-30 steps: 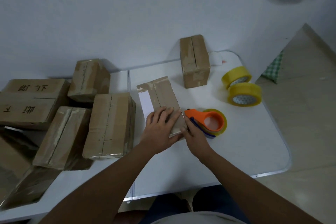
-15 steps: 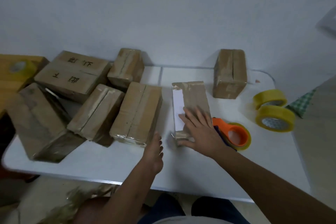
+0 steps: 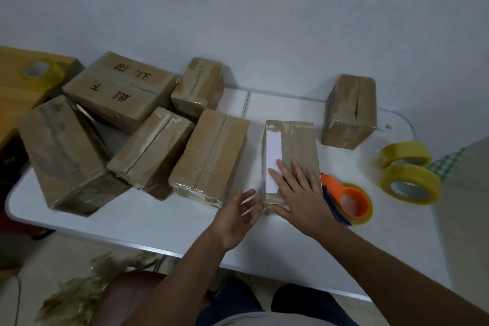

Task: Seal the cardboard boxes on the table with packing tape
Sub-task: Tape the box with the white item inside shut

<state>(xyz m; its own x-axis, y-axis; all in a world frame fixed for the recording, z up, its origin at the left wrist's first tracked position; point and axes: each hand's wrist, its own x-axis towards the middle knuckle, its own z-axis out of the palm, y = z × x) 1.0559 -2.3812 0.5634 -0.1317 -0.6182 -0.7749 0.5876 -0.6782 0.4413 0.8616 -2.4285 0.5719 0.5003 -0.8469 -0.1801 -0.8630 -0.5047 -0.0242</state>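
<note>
Box [image 3: 299, 143] is pressed flat by right hand [image 3: 301, 198], fingers straight. Left hand [image 3: 235, 219] held open just left of box, gripping nothing. Dispenser [image 3: 349, 202] lies right of box.

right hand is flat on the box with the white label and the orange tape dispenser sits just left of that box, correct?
Not quite. The head view shows the right hand flat on the box with the white label, but the orange tape dispenser sits just right of that box, not left.

Makeshift packing station, plain room: bare white wall [image 3: 264, 21], white folding table [image 3: 158, 225], taped cartons [image 3: 211, 151] piled, spare tape rolls [image 3: 410, 184], tiled floor.
</note>
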